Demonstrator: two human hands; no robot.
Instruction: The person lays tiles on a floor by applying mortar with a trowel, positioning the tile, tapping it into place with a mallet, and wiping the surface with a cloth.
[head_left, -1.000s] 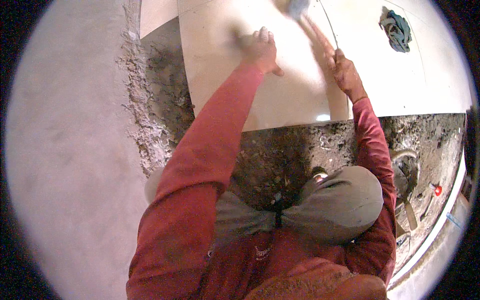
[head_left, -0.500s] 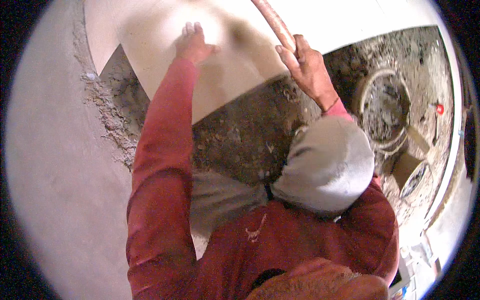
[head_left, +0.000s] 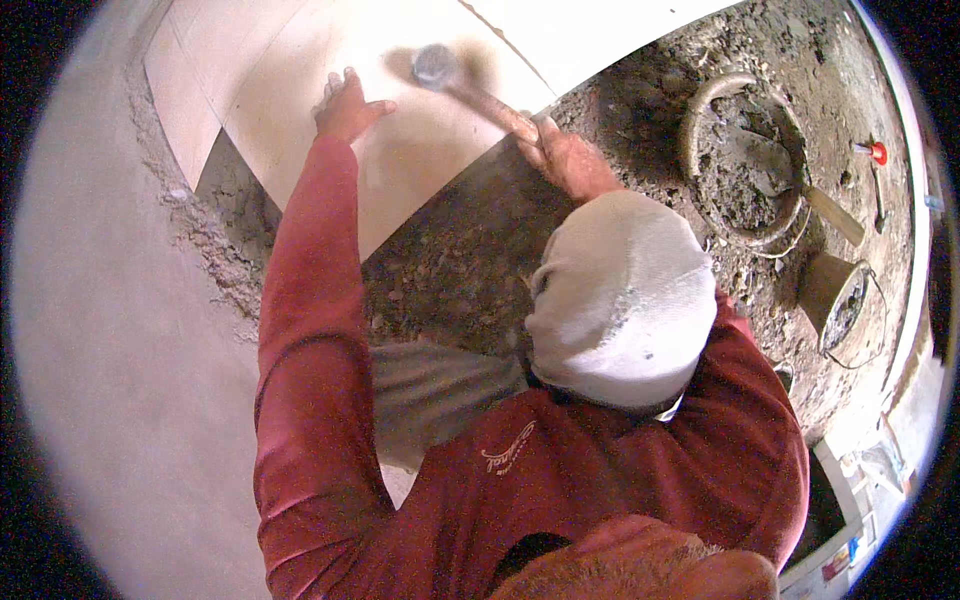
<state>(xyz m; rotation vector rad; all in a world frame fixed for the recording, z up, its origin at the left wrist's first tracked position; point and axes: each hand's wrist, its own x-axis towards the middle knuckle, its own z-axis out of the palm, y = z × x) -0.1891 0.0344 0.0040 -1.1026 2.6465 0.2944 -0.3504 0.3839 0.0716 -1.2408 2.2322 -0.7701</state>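
My left hand (head_left: 348, 110) rests on a large pale floor tile (head_left: 400, 185), its fingers apart and thumb stretched out. In my right hand (head_left: 575, 165) is the wooden handle of a mallet (head_left: 434, 67), held near its end. The round grey mallet head is over the tile, to the right of my left hand; I cannot tell whether it touches the surface. The tile's near corner points toward my bent knee (head_left: 620, 300) in grey trousers. Dark, rough soil (head_left: 450, 260) lies along the tile's near edge.
To the right, a round basin (head_left: 692, 135) holds wet grey mortar, with a wooden piece (head_left: 836, 216) at its rim. A bucket (head_left: 820, 290) lies tipped nearby. Farther right is a red-topped tool (head_left: 877, 152). A plain wall (head_left: 90, 300) rises at left, with crumbled mortar (head_left: 215, 250) along its foot.
The mallet has swung down and left, bringing its head into view over the tile. My right hand has lowered with it. My left hand stays on the tile while the view shifts.
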